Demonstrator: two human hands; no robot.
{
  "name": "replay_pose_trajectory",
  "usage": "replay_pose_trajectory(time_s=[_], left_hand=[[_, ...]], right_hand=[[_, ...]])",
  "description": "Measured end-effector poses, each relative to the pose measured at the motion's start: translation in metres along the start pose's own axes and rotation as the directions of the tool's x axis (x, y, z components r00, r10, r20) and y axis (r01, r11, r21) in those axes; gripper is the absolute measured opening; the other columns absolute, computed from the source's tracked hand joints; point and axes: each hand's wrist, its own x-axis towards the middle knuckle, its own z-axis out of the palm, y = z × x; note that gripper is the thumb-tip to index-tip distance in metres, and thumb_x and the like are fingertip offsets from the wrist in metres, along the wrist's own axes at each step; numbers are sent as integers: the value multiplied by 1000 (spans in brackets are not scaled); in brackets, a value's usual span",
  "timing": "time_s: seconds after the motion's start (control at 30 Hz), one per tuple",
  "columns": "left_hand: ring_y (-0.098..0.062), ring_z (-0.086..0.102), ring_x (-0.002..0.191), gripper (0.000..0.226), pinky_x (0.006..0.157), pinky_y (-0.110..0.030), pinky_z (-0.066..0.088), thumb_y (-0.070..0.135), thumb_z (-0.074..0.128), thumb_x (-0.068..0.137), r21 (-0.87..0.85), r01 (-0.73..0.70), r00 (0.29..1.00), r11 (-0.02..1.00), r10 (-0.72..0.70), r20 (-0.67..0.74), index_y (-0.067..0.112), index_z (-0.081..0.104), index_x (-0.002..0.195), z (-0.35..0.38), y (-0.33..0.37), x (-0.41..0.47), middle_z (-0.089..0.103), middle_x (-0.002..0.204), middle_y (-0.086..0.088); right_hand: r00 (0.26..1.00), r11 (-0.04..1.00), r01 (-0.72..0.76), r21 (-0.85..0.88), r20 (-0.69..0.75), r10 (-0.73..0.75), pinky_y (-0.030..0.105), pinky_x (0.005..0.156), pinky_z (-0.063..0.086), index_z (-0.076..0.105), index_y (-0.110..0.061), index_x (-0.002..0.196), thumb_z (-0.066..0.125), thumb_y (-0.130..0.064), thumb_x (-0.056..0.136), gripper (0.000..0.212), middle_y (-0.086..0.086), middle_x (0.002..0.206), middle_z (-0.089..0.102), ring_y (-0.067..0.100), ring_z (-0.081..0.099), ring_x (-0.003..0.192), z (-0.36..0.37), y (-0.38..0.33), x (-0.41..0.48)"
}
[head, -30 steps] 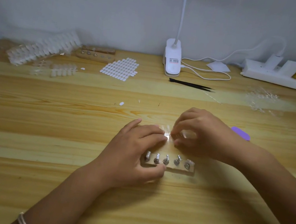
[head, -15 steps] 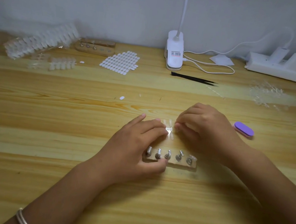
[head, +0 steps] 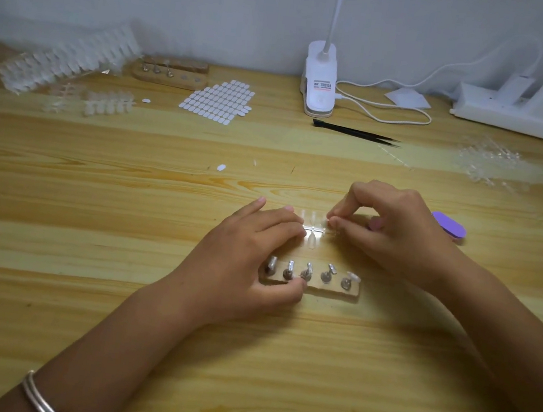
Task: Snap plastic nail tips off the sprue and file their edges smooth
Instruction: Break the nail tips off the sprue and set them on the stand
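Observation:
A small clear sprue of nail tips (head: 312,229) lies on the wooden table (head: 123,221) between my hands. My left hand (head: 249,258) presses its left end with straight fingers, while its thumb touches a wooden holder (head: 328,287) carrying a row of metal pegs. My right hand (head: 387,231) pinches a clear nail tip (head: 327,221) at the sprue's right end between thumb and forefinger. A purple nail file (head: 450,226) lies just behind my right hand, partly hidden by it.
At the back left lie stacked nail-tip sprues (head: 68,58), a second wooden holder (head: 172,73) and a sheet of white adhesive tabs (head: 218,100). A white clip lamp (head: 321,81), black tweezers (head: 355,133), a power strip (head: 516,117) and loose clear tips (head: 490,162) sit further right.
My right hand has lifted its fingers and now pinches a tip at the sprue's right end; more of the sprue shows. My left hand stays in place.

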Motion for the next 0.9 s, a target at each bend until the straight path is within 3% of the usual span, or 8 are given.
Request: replay_pose_trajectory(time_s=[0.07, 0.17, 0.23, 0.43, 0.73, 0.9], left_hand=[[-3, 43, 134, 56, 121, -30, 17, 43, 67, 78, -2, 2, 1000, 1000, -2, -5, 15, 62, 126, 1, 0, 0, 58, 134, 8], [-4, 42, 135, 56, 121, -30, 17, 43, 67, 78, -11, 4, 1000, 1000, -4, -2, 14, 61, 126, 1, -1, 0, 58, 133, 7], [-4, 41, 136, 57, 121, -31, 18, 44, 66, 79, -11, 2, 1000, 1000, -2, 2, 14, 61, 127, 1, -1, 0, 57, 135, 7], [-4, 39, 137, 59, 121, -34, 19, 45, 66, 78, -10, 4, 1000, 1000, -4, 6, 14, 60, 128, 2, -2, 0, 56, 136, 7], [-4, 39, 138, 57, 121, -32, 18, 41, 68, 79, -11, -9, 1000, 1000, 9, 3, 13, 60, 128, 2, -3, -1, 57, 136, 6], [-6, 40, 137, 57, 121, -33, 19, 40, 70, 79, -11, -7, 1000, 1000, 7, 6, 12, 60, 128, 2, -3, -1, 57, 136, 5]], right_hand=[[1000, 994, 14, 112, -10, -13, 15, 71, 45, 69, -7, 82, 78, -8, 85, 10, -9, 86, 74, 15, 68, 89, -4, -6, -6], [999, 974, 41, 221, 10, -44, 38, 80, 55, 67, -20, 78, 81, -21, 80, 14, -15, 89, 74, 13, 70, 94, -8, -13, -19], [997, 970, 70, 232, 22, -77, 45, 83, 55, 66, -22, 76, 80, -29, 76, 16, -15, 91, 73, 14, 70, 94, -9, -16, -26], [985, 969, 134, 207, 83, -153, 23, 84, 50, 71, -13, 79, 85, -15, 74, 15, -8, 92, 73, 13, 69, 92, -9, -15, -33], [981, 973, 159, 167, 87, -175, 33, 76, 55, 72, -14, 75, 87, -10, 72, 15, -5, 88, 74, 12, 70, 86, -9, -18, -35], [977, 975, 190, 114, 80, -200, 29, 77, 55, 74, -13, 75, 86, -11, 72, 13, -5, 87, 75, 9, 69, 85, -9, -20, -35]])
